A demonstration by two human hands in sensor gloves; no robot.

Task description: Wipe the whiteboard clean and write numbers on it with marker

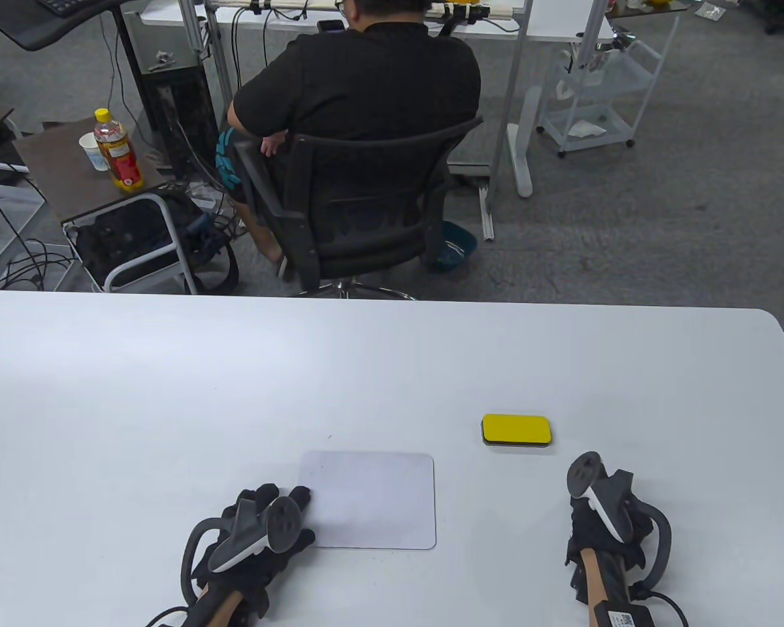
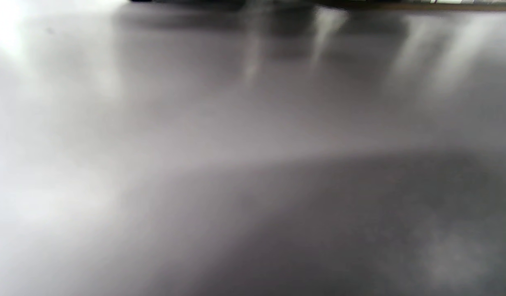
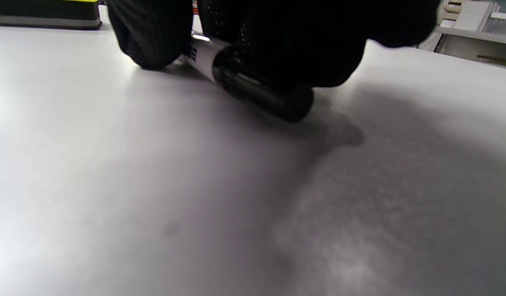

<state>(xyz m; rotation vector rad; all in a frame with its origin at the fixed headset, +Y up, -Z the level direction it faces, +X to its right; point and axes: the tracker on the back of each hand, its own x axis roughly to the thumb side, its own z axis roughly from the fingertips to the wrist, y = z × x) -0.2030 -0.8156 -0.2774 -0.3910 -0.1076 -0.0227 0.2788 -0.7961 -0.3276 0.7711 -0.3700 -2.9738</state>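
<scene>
A small blank whiteboard (image 1: 372,499) lies flat near the table's front edge. My left hand (image 1: 295,516) rests on the board's left edge with its fingers laid over the near left corner. A yellow-topped eraser (image 1: 516,431) sits to the right of the board, beyond my right hand (image 1: 600,522). In the right wrist view, that hand's fingers (image 3: 154,37) curl round a black-capped marker (image 3: 253,84) lying low on the table, with the eraser (image 3: 43,14) just behind. The left wrist view shows only a blurred grey surface.
The white table (image 1: 170,405) stretches wide to the left and back. Past its far edge a person sits in a black office chair (image 1: 359,202), facing away. A side table with a bottle (image 1: 117,150) stands at the back left.
</scene>
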